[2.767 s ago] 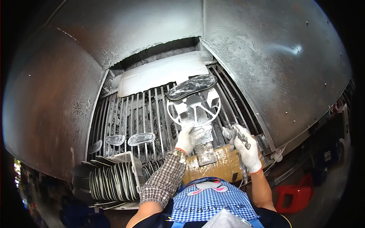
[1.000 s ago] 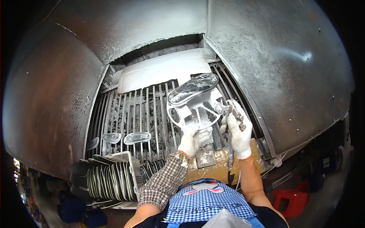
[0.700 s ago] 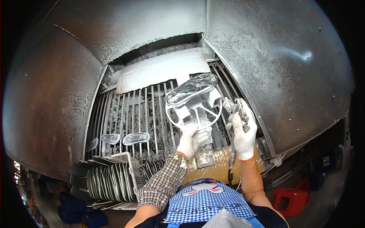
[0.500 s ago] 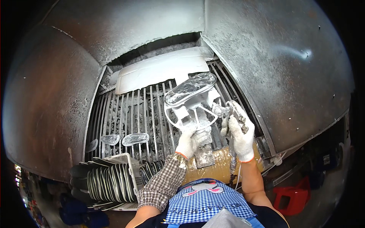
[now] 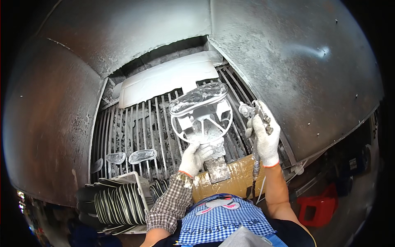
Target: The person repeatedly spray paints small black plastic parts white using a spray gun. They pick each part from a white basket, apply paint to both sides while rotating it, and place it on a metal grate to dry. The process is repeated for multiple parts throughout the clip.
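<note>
A dark sole-shaped piece [image 5: 205,92] with a shiny, film-like top lies tilted on a white spoked wheel-like stand [image 5: 203,119]. My gloved left hand [image 5: 194,159] closes on the near rim of that stand, with some fingers hidden. Below the rim, a coated block and a metal plate [image 5: 218,171] reach toward me. To the right, my gloved right hand [image 5: 267,138] wraps around a paint-crusted spray gun [image 5: 249,112], whose nozzle end points left. A hose [image 5: 256,164] hangs down from the gun.
Metal booth walls [image 5: 329,82] enclose a floor of slats [image 5: 144,123]. White cardboard [image 5: 164,80] lies across the back. Small film-covered pieces [image 5: 142,156] rest at left, near a crate [image 5: 142,185] of dark soles. Brown taped cardboard [image 5: 238,175] and a red stool [image 5: 317,208] are nearer.
The spray gun and my right hand have moved up and right, farther from the sole-shaped piece. The stand has turned slightly under my left hand. The whole view has shifted a little.
</note>
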Available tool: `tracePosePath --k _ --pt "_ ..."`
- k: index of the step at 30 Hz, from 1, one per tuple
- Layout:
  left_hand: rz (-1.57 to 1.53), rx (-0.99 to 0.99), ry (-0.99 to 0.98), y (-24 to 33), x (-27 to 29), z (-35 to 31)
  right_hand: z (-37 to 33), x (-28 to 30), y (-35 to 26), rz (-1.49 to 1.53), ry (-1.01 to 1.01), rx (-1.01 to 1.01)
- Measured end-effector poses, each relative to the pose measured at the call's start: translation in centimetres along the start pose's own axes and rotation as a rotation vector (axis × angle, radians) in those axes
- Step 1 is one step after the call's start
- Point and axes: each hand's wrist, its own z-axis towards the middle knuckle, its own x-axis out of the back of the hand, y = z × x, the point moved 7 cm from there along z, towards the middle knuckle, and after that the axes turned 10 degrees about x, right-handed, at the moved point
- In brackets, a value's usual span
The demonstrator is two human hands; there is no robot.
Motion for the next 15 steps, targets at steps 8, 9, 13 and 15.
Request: tracePosePath --k 8,9,13,15 --pt "-0.011 -0.056 0.050 1.4 2.0 -1.0 -1.8 -0.8 -1.1 0.009 -0.093 -0.063" --pt "-0.010 -0.060 0.065 1.6 2.3 -1.1 -1.9 -1.1 -1.2 -0.021 -0.089 -0.036" --pt "0.000 -0.092 0.099 2.4 2.3 -1.6 -1.3 -0.5 -1.1 -0.098 -0.058 -0.013" --pt "0.006 -0.098 0.119 2.8 2.1 -2.2 -1.0 -0.1 -1.1 -0.098 -0.045 -0.016"
